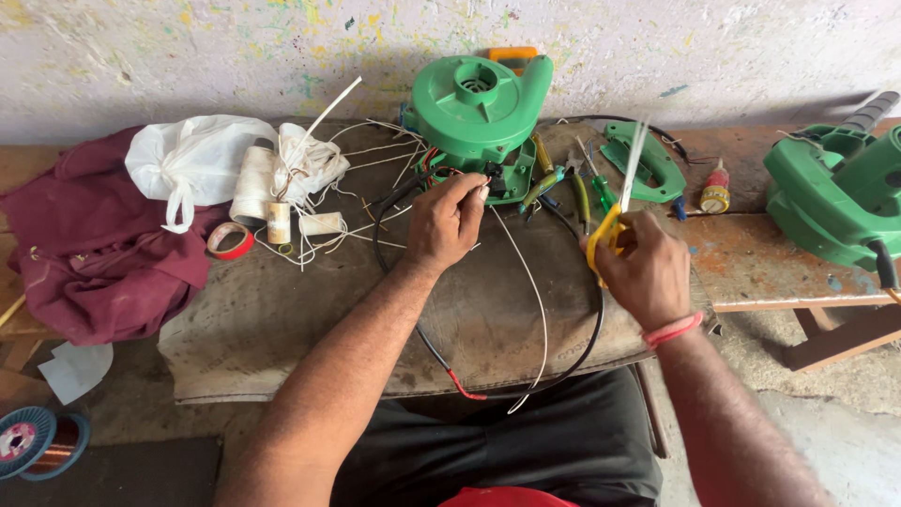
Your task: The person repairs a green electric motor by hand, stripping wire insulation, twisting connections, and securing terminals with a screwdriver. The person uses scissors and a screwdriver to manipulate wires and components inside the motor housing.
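The green blower housing [479,117] is lying on the table [282,319] against the far wall, its round casing uppermost and its open wiring end facing the person. A second green blower [835,192] is sitting well to the right of the housing, and a maroon cloth [94,244] with a white plastic bag [192,160] is lying well to its left. A black cable [587,347] is looping from the housing's open end toward the person, and a thin white wire [535,300] is running along inside that loop, its long axis pointing from the housing back toward the person's lap. The left hand [446,221] is nearer, just in front of the housing's open end, its fingers [474,188] pinching closed on a small part at the wiring there. The right hand [648,268] is hovering to the right of the housing, gripping yellow-handled scissors [619,202] with blades pointing up and away. Pliers and screwdrivers [563,183] are lying just beside the housing, between it and the scissors.
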